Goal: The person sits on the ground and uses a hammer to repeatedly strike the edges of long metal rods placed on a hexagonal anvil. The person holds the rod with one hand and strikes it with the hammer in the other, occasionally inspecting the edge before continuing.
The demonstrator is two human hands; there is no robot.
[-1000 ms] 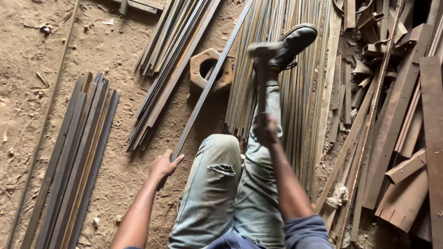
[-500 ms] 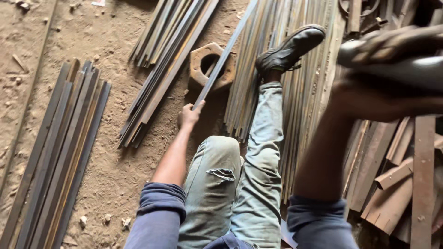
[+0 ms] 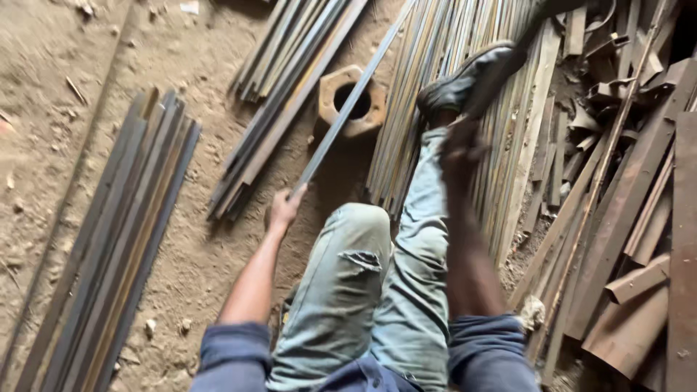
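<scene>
Head view: left hand (image 3: 284,207) clenched around the near end of a long grey steel strip (image 3: 348,101), which crosses a rusty hexagonal metal block (image 3: 351,101) on the dirt floor (image 3: 65,94). Right hand (image 3: 459,149) is blurred; grip cannot be told, beside the black shoe (image 3: 465,83).

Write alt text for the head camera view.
Seen from above, a seated person's left hand grips the near end of a long metal bar that lies across a hexagonal metal block on a dirt floor. The blurred right hand grips a dark tool near the shoe, amid bundles of metal strips.
</scene>
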